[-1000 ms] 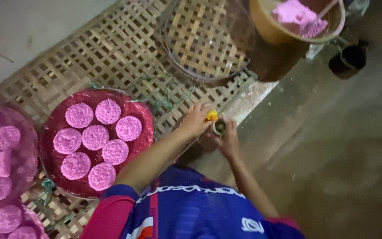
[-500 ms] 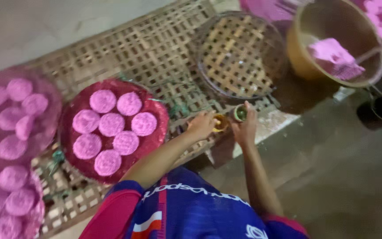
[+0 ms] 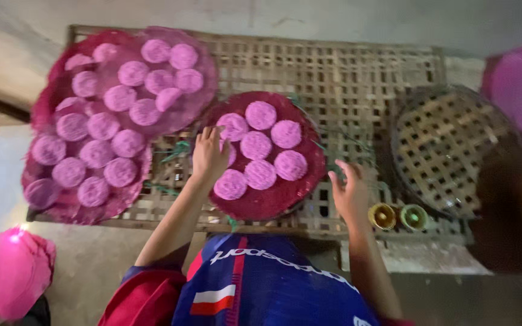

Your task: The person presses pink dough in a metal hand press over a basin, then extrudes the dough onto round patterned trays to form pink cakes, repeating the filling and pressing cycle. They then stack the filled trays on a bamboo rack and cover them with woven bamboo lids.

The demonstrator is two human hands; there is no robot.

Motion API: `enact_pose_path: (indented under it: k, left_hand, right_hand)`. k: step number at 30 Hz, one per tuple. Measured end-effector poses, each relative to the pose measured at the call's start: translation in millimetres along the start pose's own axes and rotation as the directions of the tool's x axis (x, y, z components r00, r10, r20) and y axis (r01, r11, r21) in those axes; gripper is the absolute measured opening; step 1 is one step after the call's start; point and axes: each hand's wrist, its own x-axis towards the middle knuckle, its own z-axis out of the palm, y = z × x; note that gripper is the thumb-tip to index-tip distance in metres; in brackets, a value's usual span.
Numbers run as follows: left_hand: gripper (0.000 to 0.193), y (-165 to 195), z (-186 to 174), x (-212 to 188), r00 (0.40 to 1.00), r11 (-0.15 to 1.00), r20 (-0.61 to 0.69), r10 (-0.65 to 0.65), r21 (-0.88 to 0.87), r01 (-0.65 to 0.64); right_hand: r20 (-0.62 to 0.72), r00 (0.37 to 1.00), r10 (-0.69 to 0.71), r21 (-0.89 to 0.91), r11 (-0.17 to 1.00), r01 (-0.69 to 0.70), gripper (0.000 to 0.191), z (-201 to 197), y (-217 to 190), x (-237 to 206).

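Left hand (image 3: 208,156): fingers spread and open, laid palm-down on the left edge of the middle round tray (image 3: 309,181), fingertips touching or just over one pink disc; it grips nothing that can be made out. Right hand (image 3: 349,192): open, fingers loosely extended, at the right rim of the same tray, holding nothing; whether it touches the rim cannot be told. Middle round tray: dark red lining, resting near the front edge of the woven bamboo rack (image 3: 357,78), between the two hands. Pink discs (image 3: 260,115): flat, round, pale pink, about eight laid in loose rows on that tray, close together but mostly not overlapping. Two further trays, left side of the rack: rear tray (image 3: 203,66) and front-left tray (image 3: 37,211), both filled with similar pink discs, the rear one overlapping the front one. Empty woven basket tray (image 3: 448,151): round, open lattice, right part of the rack, well apart from the left hand. Two small round cups, just right of the right hand on the front rail: one yellow (image 3: 382,216), one green (image 3: 414,217), side by side and nearly touching. Pink bag (image 3: 10,271): bottom left, on the floor below the rack. Person: blue and red shirt (image 3: 261,290), seen from above.
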Motion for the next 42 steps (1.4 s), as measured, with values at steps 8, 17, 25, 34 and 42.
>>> enact_pose_path:
  k: [8, 17, 25, 34, 42]
  left_hand:
    - [0.051, -55.8, 4.4, 23.1, 0.998, 0.912, -0.06, -0.023, 0.408, 0.045]
    - [0.027, -57.7, 8.1, 56.4, 0.989, 0.958, 0.03, -0.146, 0.253, 0.134]
    - [0.022, -60.5, -17.1, 55.3, 0.989, 0.99, 0.019, -0.144, -0.005, 0.144]
    - [0.031, -150.7, -87.8, 124.6, 0.908, 0.895, -0.165, -0.386, 0.173, 0.412]
    - [0.032, -151.9, -73.6, 119.6, 0.934, 0.938, -0.237, -0.265, 0.162, 0.308]
  right_hand:
    - [0.048, 0.995, 0.092, -0.324, 0.944, -0.071, 0.032, 51.7, -32.7, 49.4]
    - [-0.119, 0.991, 0.069, -0.165, 0.982, -0.088, 0.023, 70.0, -46.8, 43.5]
    - [-0.008, 0.991, 0.13, -0.31, 0.942, -0.126, 0.021, 53.0, -65.5, 61.3]
    - [-0.156, 0.984, -0.087, -0.171, 0.983, 0.059, 0.023, 49.3, -113.1, 52.0]
    - [-0.239, 0.968, -0.075, -0.094, 0.994, 0.054, 0.018, 31.4, -112.2, 18.8]
